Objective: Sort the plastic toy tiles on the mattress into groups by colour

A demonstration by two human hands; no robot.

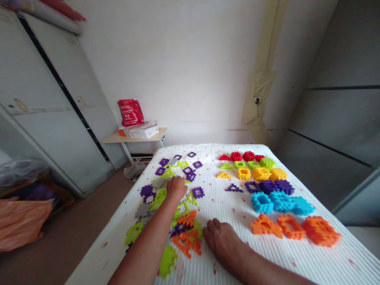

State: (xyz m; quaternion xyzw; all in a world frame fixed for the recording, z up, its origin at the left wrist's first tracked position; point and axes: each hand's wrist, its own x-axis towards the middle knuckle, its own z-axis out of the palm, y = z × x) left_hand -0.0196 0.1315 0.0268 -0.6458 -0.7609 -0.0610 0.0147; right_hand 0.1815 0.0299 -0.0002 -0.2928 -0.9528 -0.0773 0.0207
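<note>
My left hand (177, 187) reaches into a loose spread of notched plastic building pieces on the left of the bed. Its fingers curl downward among lime green pieces (168, 172), and whatever they hold is hidden behind the hand. Purple window-frame pieces (198, 192) lie close by. My right hand (221, 237) rests on the white ribbed sheet (219, 206) with its fingers curled in, and nothing shows in them. Just left of it are orange triangle pieces (187, 240) and a lime green gear-edged piece (168, 260).
On the right, pieces stand in rows by colour: red (248, 156), green (268, 163), yellow (261, 174), purple (269, 186), blue (282, 202) and orange (322, 231). Beyond the bed's far-left corner, a small table (157, 134) bears a red bag (130, 112) and a white box (144, 130).
</note>
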